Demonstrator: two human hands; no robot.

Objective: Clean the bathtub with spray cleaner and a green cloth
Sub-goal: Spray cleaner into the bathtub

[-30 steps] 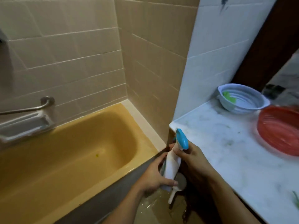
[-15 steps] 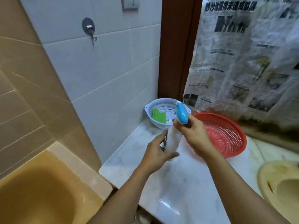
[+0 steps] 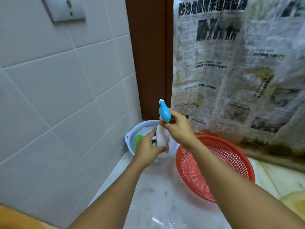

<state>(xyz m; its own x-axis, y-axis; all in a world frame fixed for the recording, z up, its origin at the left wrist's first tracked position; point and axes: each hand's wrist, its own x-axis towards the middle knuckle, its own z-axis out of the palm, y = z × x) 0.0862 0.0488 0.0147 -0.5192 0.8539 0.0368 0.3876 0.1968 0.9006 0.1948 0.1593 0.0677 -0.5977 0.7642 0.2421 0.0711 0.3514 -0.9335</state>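
Left: tiled wall [image 3: 57,96] closes the table's [image 3: 156,195] left edge.
Far: brown door frame [image 3: 148,63] and hanging newspaper [image 3: 231,63] stand behind the baskets.
Far-left corner: spray bottle [image 3: 162,138], held by left grip [image 3: 146,149] and right grip [image 3: 178,129], hangs over the white basket [image 3: 130,141]; only its left part, with the green cloth [image 3: 138,139], stays reachable.
Right: red basket [image 3: 231,162] fills this side.
Near: bare marble lies open between the forearms.

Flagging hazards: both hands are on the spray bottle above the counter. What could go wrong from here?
The right hand grips the spray bottle at its blue head; a stray squeeze would likely wet the tiled wall.
The left hand holds the bottle's body over the pale blue colander; a slip could drop it onto the green cloth.
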